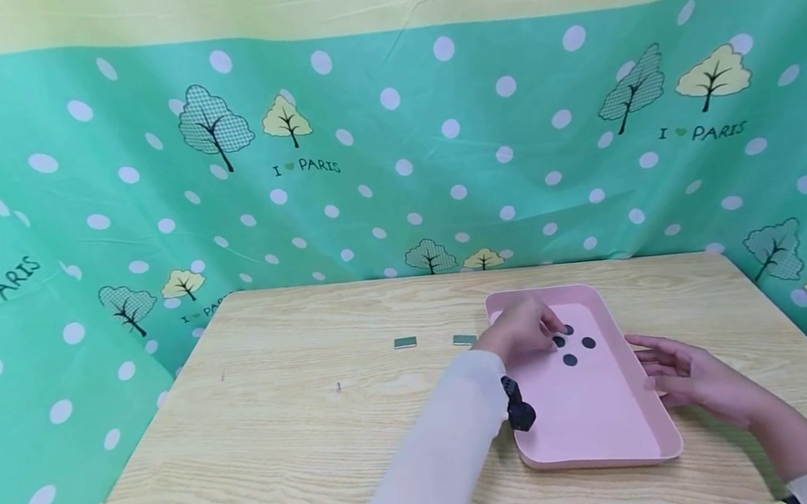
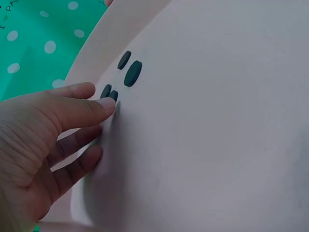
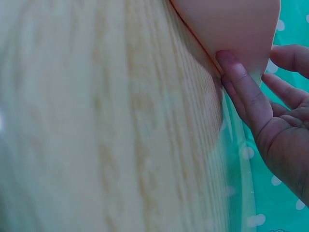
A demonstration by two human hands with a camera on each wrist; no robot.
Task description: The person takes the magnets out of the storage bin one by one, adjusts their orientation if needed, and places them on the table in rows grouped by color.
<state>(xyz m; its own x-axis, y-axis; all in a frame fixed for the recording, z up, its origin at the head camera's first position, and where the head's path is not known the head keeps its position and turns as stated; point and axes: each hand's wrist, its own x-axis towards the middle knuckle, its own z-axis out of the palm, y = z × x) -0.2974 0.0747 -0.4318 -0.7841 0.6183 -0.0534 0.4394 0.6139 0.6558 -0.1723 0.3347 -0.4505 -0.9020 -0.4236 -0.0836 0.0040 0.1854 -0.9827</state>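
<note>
A pink tray (image 1: 592, 431) stands on the table and holds several small black discs (image 1: 588, 343). My left hand (image 1: 522, 327) reaches over the tray's left side, among the discs in its far half. In the left wrist view, the thumb and forefinger pinch a black disc (image 2: 114, 94) low over the tray floor, and the thumb hides part of it. Another disc (image 2: 105, 90) lies right beside it. At the tray's right side, my right hand (image 1: 698, 375) rests its extended fingers and thumb against the outer wall (image 3: 241, 29).
Two small dark green rectangular pieces (image 1: 405, 342) lie left of the tray on the wooden table (image 1: 282, 435). A tiny dark speck (image 1: 339, 387) is nearer the table's middle. A green dotted curtain (image 1: 392, 161) hangs behind the table and along both sides.
</note>
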